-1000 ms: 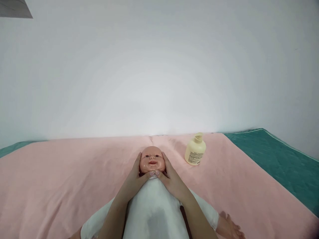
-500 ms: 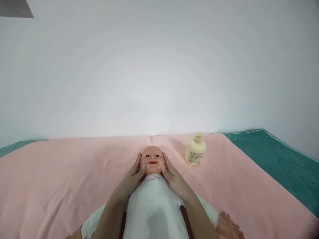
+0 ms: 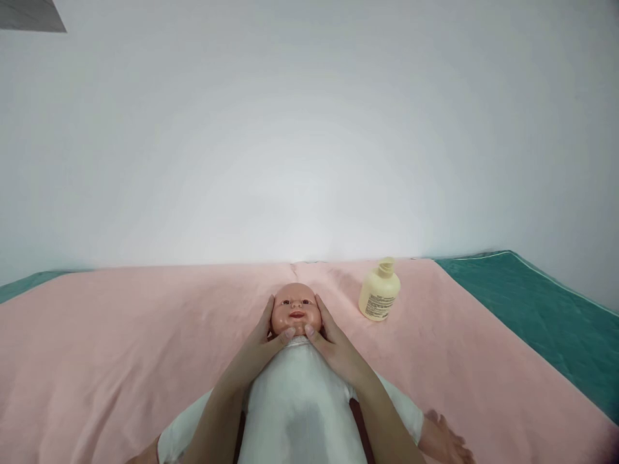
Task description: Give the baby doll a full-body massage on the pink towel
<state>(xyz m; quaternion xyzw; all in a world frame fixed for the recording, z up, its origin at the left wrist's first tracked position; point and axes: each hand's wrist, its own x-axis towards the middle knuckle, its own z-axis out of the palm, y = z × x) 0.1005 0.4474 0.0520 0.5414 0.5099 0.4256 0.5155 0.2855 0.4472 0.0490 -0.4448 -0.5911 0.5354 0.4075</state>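
A baby doll (image 3: 302, 399) in a white outfit lies on its back, arms spread to both sides. My left hand (image 3: 261, 348) cups the left side of the doll's head (image 3: 296, 299), fingers along the cheek and ear. On the other side my right hand (image 3: 334, 348) cups the head in the same way. Both thumbs rest on the chin, just above the white collar, their tips a little apart. The ears and the back of the head are hidden.
Right of the head stands a pale yellow pump bottle (image 3: 380, 293) with printed text. A pink cloth (image 3: 145, 335) lies under the doll, over a green quilted cover (image 3: 532, 316). A white wall (image 3: 309, 129) rises behind.
Both thumbs have slid down and inward, from the sides of the doll's mouth to its chin. The fingers stay along the head's sides. The doll and the bottle have not moved.
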